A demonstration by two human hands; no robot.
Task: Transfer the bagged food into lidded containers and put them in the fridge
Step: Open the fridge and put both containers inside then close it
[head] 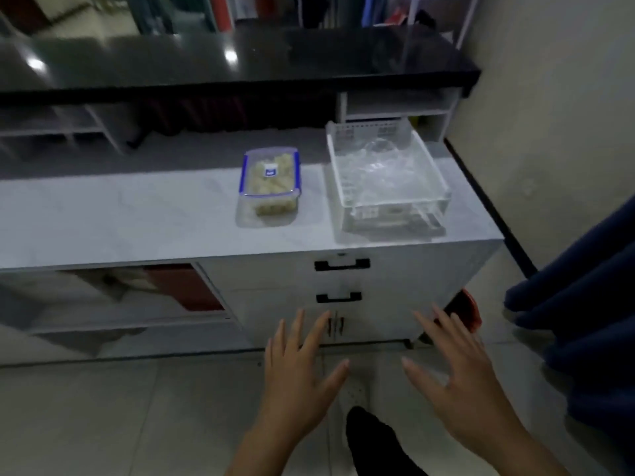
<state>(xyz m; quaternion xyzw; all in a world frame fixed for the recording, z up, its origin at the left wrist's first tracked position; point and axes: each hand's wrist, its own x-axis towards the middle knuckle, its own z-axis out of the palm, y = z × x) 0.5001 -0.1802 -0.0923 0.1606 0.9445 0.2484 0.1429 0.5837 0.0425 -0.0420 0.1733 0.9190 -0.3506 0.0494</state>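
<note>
Both hands are held out low in front of the body with fingers straight and spread, grasping nothing: the left hand (300, 367) and the right hand (458, 372) hover over the tiled floor (103, 417), short of the white cabinet (395, 280). The lidded container (270, 182), clear with blue clips and a small blue label on its lid, sits on the pale countertop (120, 214), filled with pale chunks of food. Just beside it to the right stands a white slotted basket (386, 176) holding crumpled clear plastic bags (381, 159). The 2 are close but apart.

Between the hands and the container lies the cabinet front, with 2 black drawer handles (342, 264) stacked 1 above the other. A raised black glossy counter (240, 63) runs behind the work surface, with open white shelving under it. A dark blue fabric (584, 304) hangs at the right edge, and something red (464, 310) shows on the floor at the cabinet's right corner, partly hidden by the right hand's fingers. A dark-clad leg (374, 441) shows between the forearms.
</note>
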